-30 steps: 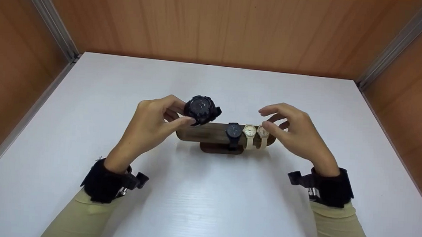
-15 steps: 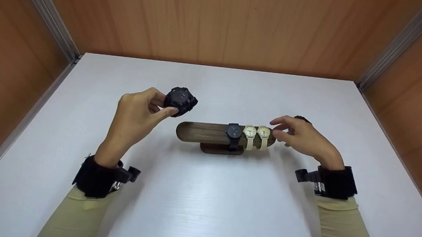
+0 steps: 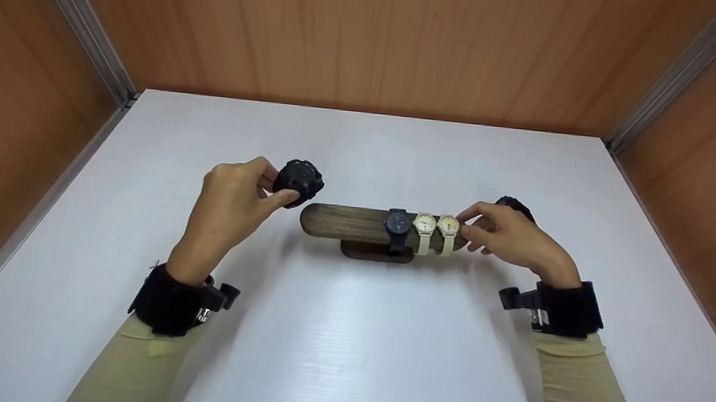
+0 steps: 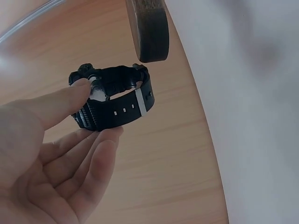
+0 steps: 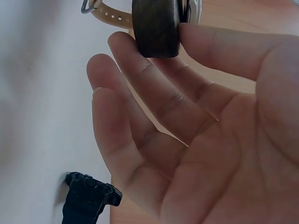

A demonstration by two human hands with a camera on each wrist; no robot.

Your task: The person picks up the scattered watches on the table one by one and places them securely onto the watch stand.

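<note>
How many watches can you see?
5: three on the wooden stand, a black and two cream; one in the left hand; another behind the right hand.

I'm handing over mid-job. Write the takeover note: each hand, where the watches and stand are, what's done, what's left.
Left hand: pinches the chunky black watch, strap buckled in a loop, just off the stand's left end.
Right hand: thumb and fingers grip the right end of the wooden stand, steadying it.
On the bar: a slim black watch and two cream watches, bunched at the right.
Another black watch lies on the table behind the right hand.
Left, it seems: slide the held loop onto the bare left end.
</note>
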